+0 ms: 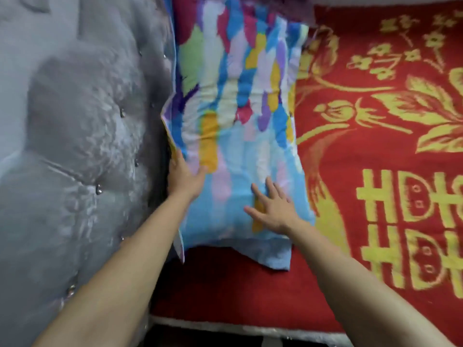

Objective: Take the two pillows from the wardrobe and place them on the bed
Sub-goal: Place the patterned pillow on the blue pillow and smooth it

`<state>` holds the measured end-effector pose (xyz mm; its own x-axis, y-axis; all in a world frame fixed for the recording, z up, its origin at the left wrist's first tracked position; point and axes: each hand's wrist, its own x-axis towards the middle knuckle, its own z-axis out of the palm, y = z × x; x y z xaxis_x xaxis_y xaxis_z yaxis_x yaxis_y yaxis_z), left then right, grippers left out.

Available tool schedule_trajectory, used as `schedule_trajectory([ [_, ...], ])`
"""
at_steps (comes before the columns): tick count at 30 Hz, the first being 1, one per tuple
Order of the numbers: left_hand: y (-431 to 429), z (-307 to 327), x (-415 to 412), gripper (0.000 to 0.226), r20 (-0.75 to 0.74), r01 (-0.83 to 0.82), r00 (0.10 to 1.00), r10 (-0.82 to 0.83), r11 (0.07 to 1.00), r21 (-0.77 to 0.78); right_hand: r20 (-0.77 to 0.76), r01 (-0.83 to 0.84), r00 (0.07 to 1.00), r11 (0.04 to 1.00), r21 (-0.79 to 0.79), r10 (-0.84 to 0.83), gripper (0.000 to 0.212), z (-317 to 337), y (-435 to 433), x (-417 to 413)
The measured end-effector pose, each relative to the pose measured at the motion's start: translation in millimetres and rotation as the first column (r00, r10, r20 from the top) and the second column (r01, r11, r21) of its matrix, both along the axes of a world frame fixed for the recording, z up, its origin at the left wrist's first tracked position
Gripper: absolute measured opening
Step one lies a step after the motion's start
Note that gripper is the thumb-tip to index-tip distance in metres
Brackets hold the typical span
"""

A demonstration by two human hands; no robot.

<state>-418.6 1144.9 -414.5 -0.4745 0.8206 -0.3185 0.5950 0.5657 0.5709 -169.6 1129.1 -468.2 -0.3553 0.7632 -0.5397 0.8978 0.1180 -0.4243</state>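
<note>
The left hand (184,175) has its fingers curled round the near-left edge of the multicoloured pillow (238,116); the right hand (271,210) lies flat and released on top. The pillow lies on the bed (375,159), against the grey headboard (75,121). One pillow shows clearly; a second, judging by the blurred purple patch beyond it, cannot be confirmed.

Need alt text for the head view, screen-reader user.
Two bare hands press a multicoloured striped pillow onto a red blanket with yellow floral patterns: the left hand grips the pillow's left edge, the right hand lies flat and open on top. A grey tufted headboard stands along the pillow's left side.
</note>
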Motion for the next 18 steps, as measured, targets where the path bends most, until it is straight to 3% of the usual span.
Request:
schedule_trajectory([
  [3,-41,-56,-5,0.080,-0.168,0.174,0.961,-0.219,0.954,-0.246,-0.029,-0.014,0.999,0.988,0.151,0.018,0.074,-16,-3,-13],
  [6,-57,-74,-6,0.080,-0.257,0.163,0.942,-0.217,0.963,-0.217,-0.210,0.211,0.964,0.953,0.215,-0.166,0.049,-14,17,-11],
  [8,-56,-75,-4,0.079,-0.257,0.139,0.947,-0.194,0.966,-0.219,-0.238,0.307,0.942,0.893,0.328,-0.237,0.050,-18,25,1],
  [11,-54,-75,-1,0.085,-0.244,-0.008,0.968,-0.053,0.970,-0.242,-0.099,0.448,0.892,0.837,0.314,-0.440,0.092,-32,34,22],
  [14,-60,-74,3,0.098,-0.198,-0.165,0.972,0.127,0.969,-0.186,-0.027,0.678,0.734,0.734,-0.040,-0.679,0.150,-38,39,45],
  [16,-62,-71,8,0.094,-0.249,-0.174,0.957,0.149,0.981,-0.082,-0.097,0.712,0.674,0.679,-0.181,-0.732,0.160,-35,37,52],
  [18,-64,-67,9,0.083,-0.334,-0.174,0.925,0.179,0.984,0.047,-0.164,0.737,0.667,0.676,0.000,-0.727,0.143,-31,24,48],
])
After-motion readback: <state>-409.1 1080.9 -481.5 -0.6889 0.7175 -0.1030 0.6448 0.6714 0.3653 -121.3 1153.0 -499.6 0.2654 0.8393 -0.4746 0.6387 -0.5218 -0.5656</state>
